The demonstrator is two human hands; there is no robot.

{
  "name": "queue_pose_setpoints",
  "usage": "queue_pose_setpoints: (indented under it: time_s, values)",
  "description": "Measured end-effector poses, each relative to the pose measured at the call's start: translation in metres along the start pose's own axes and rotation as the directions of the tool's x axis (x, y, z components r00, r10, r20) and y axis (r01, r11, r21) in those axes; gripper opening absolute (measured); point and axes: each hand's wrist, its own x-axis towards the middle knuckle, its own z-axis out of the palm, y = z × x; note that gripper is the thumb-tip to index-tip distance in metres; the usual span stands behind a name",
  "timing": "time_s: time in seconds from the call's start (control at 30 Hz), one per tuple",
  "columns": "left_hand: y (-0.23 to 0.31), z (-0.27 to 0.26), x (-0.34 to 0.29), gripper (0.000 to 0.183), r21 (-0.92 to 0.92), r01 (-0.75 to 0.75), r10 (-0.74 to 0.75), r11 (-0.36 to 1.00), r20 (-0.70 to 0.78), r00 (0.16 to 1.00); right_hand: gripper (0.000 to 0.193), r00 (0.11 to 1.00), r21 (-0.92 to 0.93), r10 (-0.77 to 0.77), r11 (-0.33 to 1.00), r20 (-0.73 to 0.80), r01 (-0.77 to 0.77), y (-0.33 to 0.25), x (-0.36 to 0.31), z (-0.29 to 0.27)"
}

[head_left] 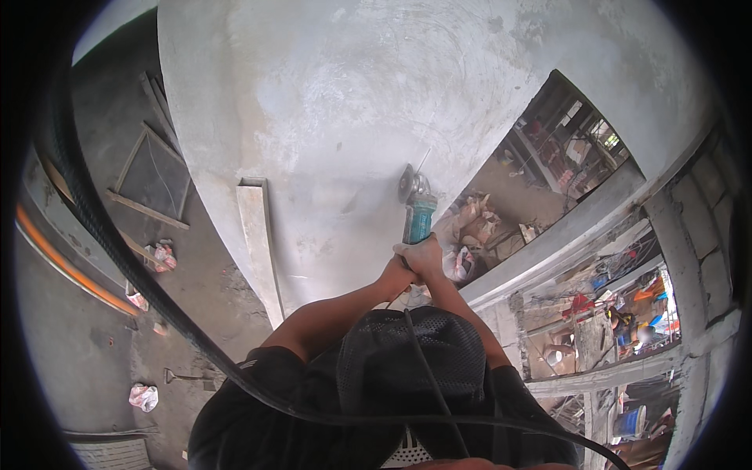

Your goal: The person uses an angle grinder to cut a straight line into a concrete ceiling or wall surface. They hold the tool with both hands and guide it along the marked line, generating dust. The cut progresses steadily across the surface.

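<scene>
Closed tightly around the rear of a teal angle grinder (421,223), the left hand (399,272) and the right hand (425,257) grasp it together, overlapping so closely that the exact place of each finger cannot be told. Using 2 hands with the arms stretched forward probably steadies the tool and gives the torso some room from the disc (406,182). The grinder lies ahead of the chest, its head pointing away from the person, at the grey concrete wall (313,102) and just left of a slanting opening (540,196). Its disc shows as a narrow oval, suggesting that the edge rather than the flat face is turned to the surface; whether they touch, I cannot tell. Left of the tool, a long pale hollow strip (258,227) stands against the wall, either leaning or fixed. A thin dark cord (427,356) runs from near the hands back over the torso, perhaps routed there to stay behind the disc. 1 thick black cable (113,251) curves past the left side, near the camera. A shovel (188,380) lies on the floor (200,313).
</scene>
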Motion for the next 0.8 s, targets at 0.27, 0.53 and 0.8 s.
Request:
queue_pose_setpoints:
  time_s: [0.27, 0.53, 0.8]
  values:
    - [-0.003, -0.003, 0.003, 0.043, -0.062, 0.016, -0.016, 0.998, 0.008, 1.000, 0.094, 0.999, 0.002, 0.037, 0.999, -0.005, -0.037, -0.002, -0.001, 0.002]
    - [-0.005, -0.005, 0.002, 0.042, -0.003, 0.024, -0.024, 1.000, 0.034, 0.999, 0.092, 0.999, -0.021, 0.054, 0.998, 0.003, -0.054, -0.006, -0.006, 0.002]
    - [0.012, 0.010, -0.006, 0.048, -0.062, -0.040, 0.041, 0.997, 0.006, 0.999, 0.090, 0.999, 0.005, -0.015, 1.000, -0.051, 0.015, -0.012, -0.015, -0.017]
